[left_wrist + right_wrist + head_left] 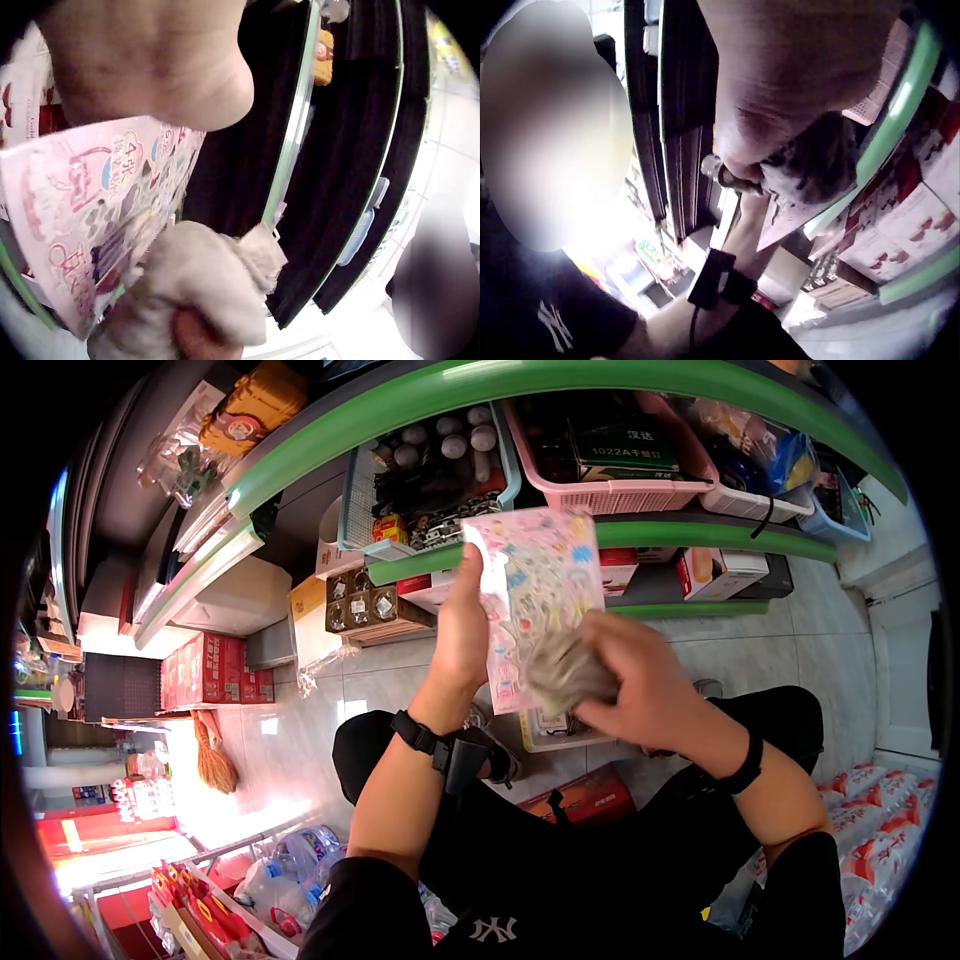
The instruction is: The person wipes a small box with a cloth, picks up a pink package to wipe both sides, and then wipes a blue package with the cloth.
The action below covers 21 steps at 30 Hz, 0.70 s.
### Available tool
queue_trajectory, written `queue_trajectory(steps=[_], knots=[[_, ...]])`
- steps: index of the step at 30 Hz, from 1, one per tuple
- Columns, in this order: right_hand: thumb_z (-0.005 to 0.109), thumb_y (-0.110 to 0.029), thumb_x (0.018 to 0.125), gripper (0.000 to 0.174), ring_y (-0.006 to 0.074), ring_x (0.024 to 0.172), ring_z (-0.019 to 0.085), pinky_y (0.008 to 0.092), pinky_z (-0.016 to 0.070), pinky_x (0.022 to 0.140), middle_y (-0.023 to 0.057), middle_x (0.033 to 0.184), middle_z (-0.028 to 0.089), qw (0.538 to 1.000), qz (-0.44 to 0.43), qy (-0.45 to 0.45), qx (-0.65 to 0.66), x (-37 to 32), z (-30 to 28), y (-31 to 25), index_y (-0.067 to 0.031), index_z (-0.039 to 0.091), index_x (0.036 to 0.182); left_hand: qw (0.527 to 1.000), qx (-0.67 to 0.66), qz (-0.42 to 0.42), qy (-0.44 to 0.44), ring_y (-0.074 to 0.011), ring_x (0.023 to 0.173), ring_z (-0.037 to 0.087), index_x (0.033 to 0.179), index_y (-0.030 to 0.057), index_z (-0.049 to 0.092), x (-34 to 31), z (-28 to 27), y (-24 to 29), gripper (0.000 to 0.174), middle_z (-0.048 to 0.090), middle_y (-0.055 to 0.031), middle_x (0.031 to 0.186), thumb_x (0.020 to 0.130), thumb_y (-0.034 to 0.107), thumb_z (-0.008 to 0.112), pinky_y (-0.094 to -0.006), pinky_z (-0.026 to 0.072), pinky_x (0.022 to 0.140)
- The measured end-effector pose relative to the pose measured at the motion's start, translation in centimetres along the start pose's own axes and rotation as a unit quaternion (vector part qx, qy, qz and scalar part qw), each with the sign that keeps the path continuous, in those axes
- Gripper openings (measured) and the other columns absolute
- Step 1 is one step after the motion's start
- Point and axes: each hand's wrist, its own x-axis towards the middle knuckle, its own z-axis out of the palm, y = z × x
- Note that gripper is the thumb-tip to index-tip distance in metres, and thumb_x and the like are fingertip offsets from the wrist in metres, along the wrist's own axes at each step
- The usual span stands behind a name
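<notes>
My left hand (462, 635) grips a flat pink sticker pack (545, 560) by its left edge, thumb along the front. The pack stands nearly upright in front of the shelf, with colourful prints and Chinese lettering on its face (75, 180). My right hand (650, 680) holds a bunched grey cloth (565, 675) against the lower right of the pack, blurred in the head view. In the left wrist view the crumpled cloth (210, 277) overlaps the printed face. The right wrist view shows the dark-looking cloth (810, 165) under the right hand; its fingers are partly hidden.
Green-edged shelves (660, 538) hold a blue basket (356, 495) of small goods and a pink basket (620, 495) with boxes. Below sit a carton of small jars (375, 610) and, on the floor, a red box (600, 797). A broom (213, 755) leans left; wrapped bottles (870, 830) stand right.
</notes>
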Motion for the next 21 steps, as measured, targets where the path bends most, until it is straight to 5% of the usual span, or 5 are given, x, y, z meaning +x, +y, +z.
queue_trajectory(steps=[3, 7, 15, 18, 21], knots=[[0.075, -0.012, 0.085, 0.047, 0.0250, 0.112, 0.063, 0.0348, 0.0494, 0.097, 0.0141, 0.121, 0.064, 0.964, 0.083, 0.152, 0.204, 0.5, -0.6, 1.8, 0.0014, 0.059, 0.127, 0.996, -0.043, 0.071, 0.013, -0.0310, 0.125, 0.063, 0.148, 0.0006, 0.046, 0.5, -0.6, 1.1, 0.061, 0.060, -0.0171, 0.142, 0.112, 0.048, 0.033, -0.0443, 0.0494, 0.110], [0.070, -0.009, 0.092, 0.040, 0.0184, 0.111, 0.062, 0.0333, 0.0496, 0.097, 0.0121, 0.121, 0.065, 0.930, 0.165, 0.147, 0.294, 0.9, 0.0, 3.7, 0.0031, 0.059, 0.128, 0.985, -0.099, 0.136, 0.037, -0.0342, 0.133, 0.057, 0.151, 0.0016, 0.042, 0.2, -0.2, 0.5, 0.058, 0.055, -0.0188, 0.148, 0.111, 0.043, 0.036, -0.0492, 0.0439, 0.115], [0.069, -0.011, 0.099, 0.031, 0.0106, 0.103, 0.063, 0.0296, 0.0515, 0.092, 0.0055, 0.116, 0.069, 0.897, 0.204, 0.157, 0.359, 1.9, -1.3, 3.9, 0.0029, 0.062, 0.126, 0.974, -0.178, -0.040, -0.131, -0.0338, 0.141, 0.049, 0.153, 0.0007, 0.037, -2.0, 1.1, -2.4, 0.065, 0.051, -0.0161, 0.150, 0.092, 0.011, 0.057, -0.0508, 0.0358, 0.120], [0.069, -0.012, 0.099, 0.030, 0.0105, 0.104, 0.063, 0.0299, 0.0509, 0.093, 0.0050, 0.115, 0.070, 0.858, 0.227, 0.180, 0.423, 1.8, -0.3, 3.5, 0.0028, 0.063, 0.124, 0.983, -0.135, -0.047, -0.111, -0.0341, 0.140, 0.050, 0.153, -0.0010, 0.035, -2.4, 1.3, -3.2, 0.064, 0.051, -0.0167, 0.150, 0.093, 0.007, 0.054, -0.0486, 0.0366, 0.120], [0.070, -0.012, 0.096, 0.032, 0.0132, 0.103, 0.064, 0.0304, 0.0502, 0.093, 0.0073, 0.115, 0.070, 0.899, 0.201, 0.176, 0.346, 1.6, -0.3, 4.4, 0.0025, 0.062, 0.124, 0.980, -0.169, -0.064, -0.080, -0.0360, 0.140, 0.050, 0.153, -0.0041, 0.033, -1.9, 1.2, -3.3, 0.062, 0.050, -0.0193, 0.151, 0.093, 0.003, 0.048, -0.0501, 0.0367, 0.122]])
